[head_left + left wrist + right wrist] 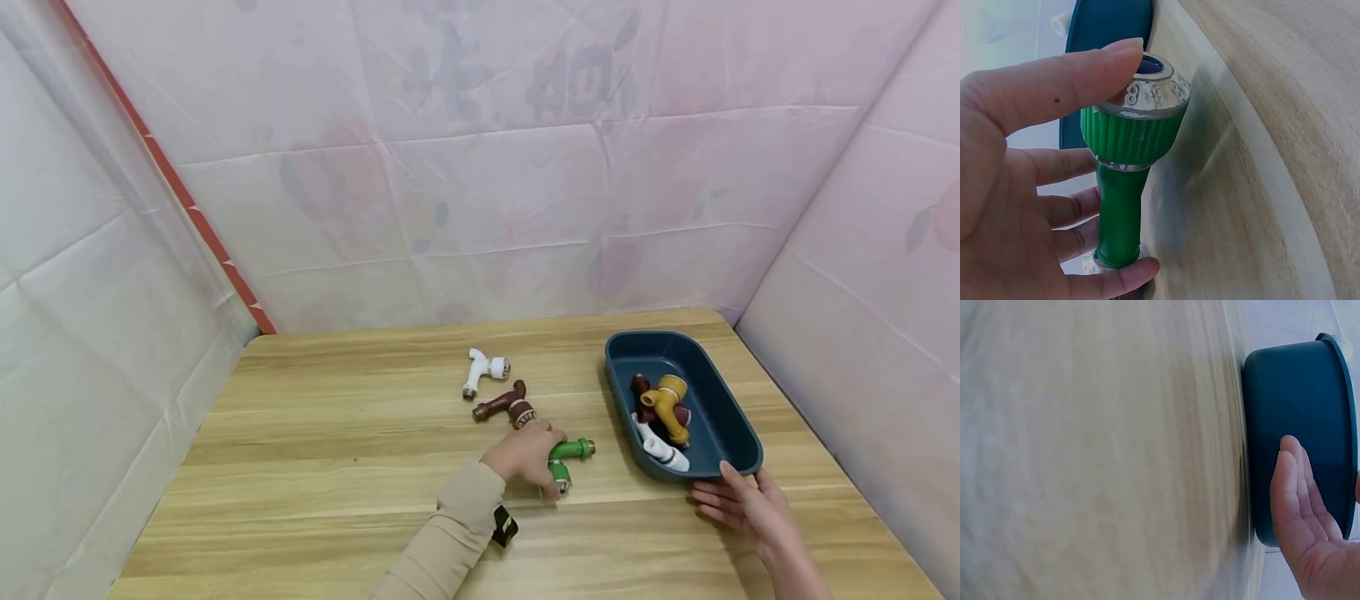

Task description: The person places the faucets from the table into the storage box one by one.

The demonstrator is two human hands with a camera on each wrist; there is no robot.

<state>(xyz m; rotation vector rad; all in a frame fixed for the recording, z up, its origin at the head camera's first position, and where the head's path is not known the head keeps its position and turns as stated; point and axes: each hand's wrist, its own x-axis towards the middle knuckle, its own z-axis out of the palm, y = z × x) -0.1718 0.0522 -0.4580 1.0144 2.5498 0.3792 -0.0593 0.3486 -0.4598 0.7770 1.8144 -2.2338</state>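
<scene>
My left hand [527, 454] is on a green tap [573, 449] on the wooden table. In the left wrist view the thumb presses on the silver cap of its ribbed knob [1132, 137], while the other fingers lie along the far side of the body. My right hand [757, 508] holds the near end of a dark blue plastic basin [720, 425], thumb at the rim and straight fingers against the outer wall [1297, 400]. Inside the basin lie a yellow tap [666, 404], a white tap [663, 452] and dark red tap parts, partly hidden under the yellow one.
Just beyond the left hand lies a dark red tap [498, 403], and behind that a white tap [480, 371]. Fabric-covered walls [480, 192] enclose the table [322, 442] at the back and both sides. The basin stands near the table's right edge.
</scene>
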